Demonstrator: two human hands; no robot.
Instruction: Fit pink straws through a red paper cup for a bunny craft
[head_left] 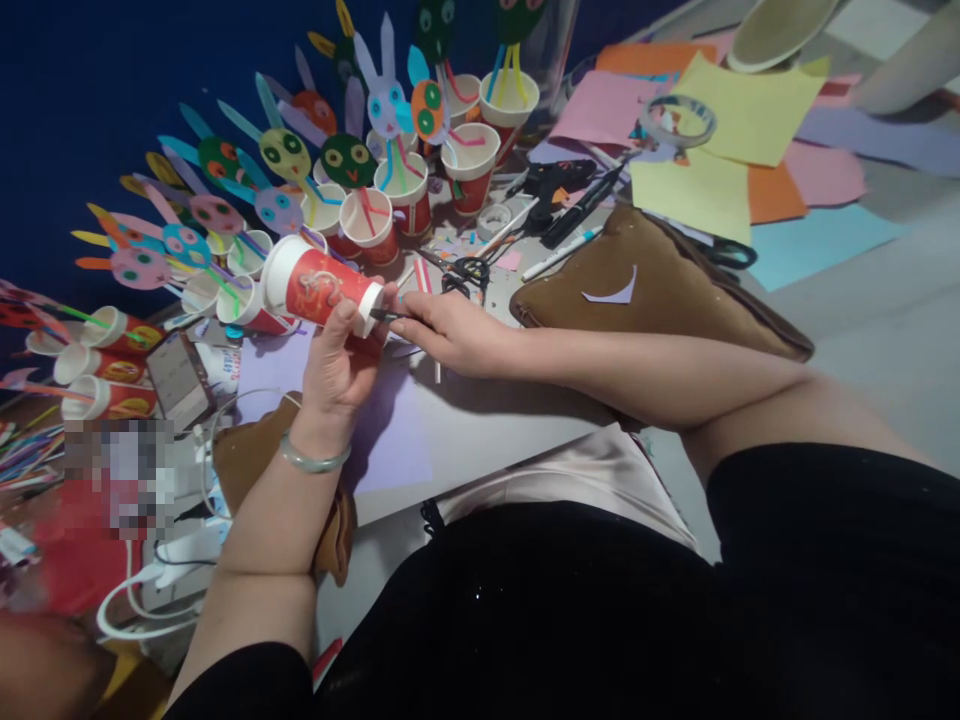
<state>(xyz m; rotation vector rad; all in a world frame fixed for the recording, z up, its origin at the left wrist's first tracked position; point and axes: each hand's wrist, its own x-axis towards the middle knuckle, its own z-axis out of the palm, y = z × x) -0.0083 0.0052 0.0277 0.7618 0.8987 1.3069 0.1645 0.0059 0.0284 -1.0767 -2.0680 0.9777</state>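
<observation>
- left of centre in the frame, a red paper cup (315,290) lies tilted in your left hand (341,370), its base facing right.
- your left grip wraps the cup, thumb on the near side; brace it firmly, but lightly enough not to dent the wall.
- your right hand (465,335) has a narrow grip on a dark slim tool (388,315) at the base; work it gently, with your left fingers clear of its tip.

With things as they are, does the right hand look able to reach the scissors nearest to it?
Probably yes: the scissors lie just beyond the right hand, and nothing large stands between. But its grip is on a dark tool.
</observation>
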